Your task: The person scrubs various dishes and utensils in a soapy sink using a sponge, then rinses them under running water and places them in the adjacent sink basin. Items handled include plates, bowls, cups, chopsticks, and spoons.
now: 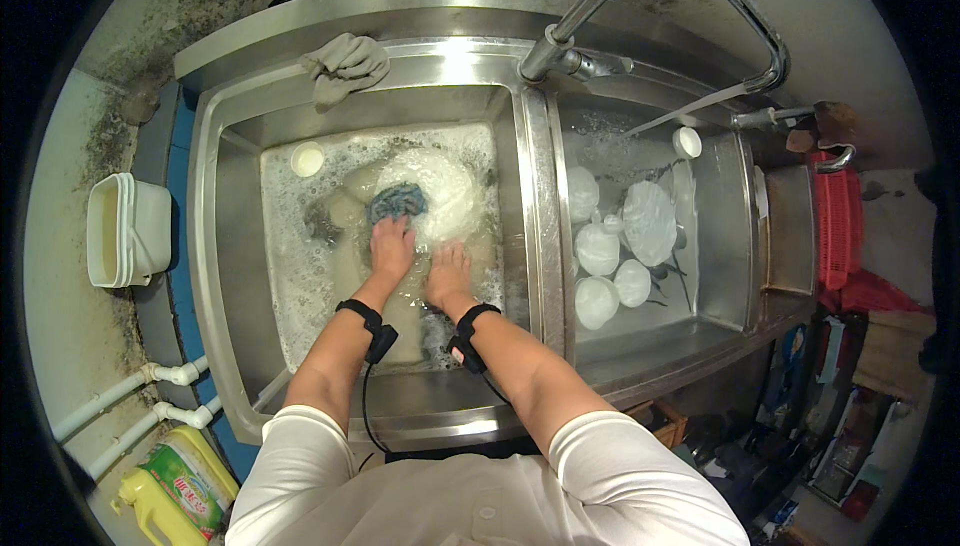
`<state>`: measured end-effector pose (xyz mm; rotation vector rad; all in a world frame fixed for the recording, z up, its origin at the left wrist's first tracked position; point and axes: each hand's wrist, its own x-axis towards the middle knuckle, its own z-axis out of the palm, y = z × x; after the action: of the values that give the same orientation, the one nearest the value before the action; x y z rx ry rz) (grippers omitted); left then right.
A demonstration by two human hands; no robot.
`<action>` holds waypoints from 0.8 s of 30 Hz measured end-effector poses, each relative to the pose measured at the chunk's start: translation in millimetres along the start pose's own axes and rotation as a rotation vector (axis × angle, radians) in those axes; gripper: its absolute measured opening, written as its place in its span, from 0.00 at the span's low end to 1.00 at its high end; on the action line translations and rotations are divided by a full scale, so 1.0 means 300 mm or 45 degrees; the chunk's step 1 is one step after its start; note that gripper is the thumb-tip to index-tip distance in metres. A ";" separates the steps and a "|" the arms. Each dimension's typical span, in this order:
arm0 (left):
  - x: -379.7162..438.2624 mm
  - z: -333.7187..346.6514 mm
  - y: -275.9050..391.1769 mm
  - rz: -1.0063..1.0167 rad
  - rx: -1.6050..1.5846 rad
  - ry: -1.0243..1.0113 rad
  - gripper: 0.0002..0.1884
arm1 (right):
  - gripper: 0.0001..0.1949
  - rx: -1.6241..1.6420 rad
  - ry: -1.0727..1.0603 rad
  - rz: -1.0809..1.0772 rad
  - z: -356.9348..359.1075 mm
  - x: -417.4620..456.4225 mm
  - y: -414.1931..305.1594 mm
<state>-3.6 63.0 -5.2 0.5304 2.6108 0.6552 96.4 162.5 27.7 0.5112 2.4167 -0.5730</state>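
In the left basin, filled with cloudy, sudsy water, my left hand (392, 249) presses on a wadded blue-grey cloth (397, 201). That cloth lies against a large white dish (454, 189) at the water's surface. My right hand (450, 273) is at the dish's near edge, fingers partly under water; whether it grips the rim cannot be told. A small white cup (307, 159) sits in the suds at the upper left. Both wrists wear black straps with small boxes and cables.
Water runs from the metal faucet (769, 69) into the right basin, where several white bowls (598, 249) and a larger white dish (649, 223) lie. A grey cloth (346, 67) hangs over the back rim. A white bucket (129, 231) and yellow detergent jug (176, 490) stand left.
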 end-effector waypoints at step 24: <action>0.015 0.047 -0.072 -1.065 -0.854 -0.020 0.17 | 0.26 0.271 1.165 -0.119 -0.687 -0.210 0.498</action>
<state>-6.6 52.5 -29.0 -0.7069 2.0945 1.0959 120.4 377.6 176.0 0.9020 3.2676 -0.7533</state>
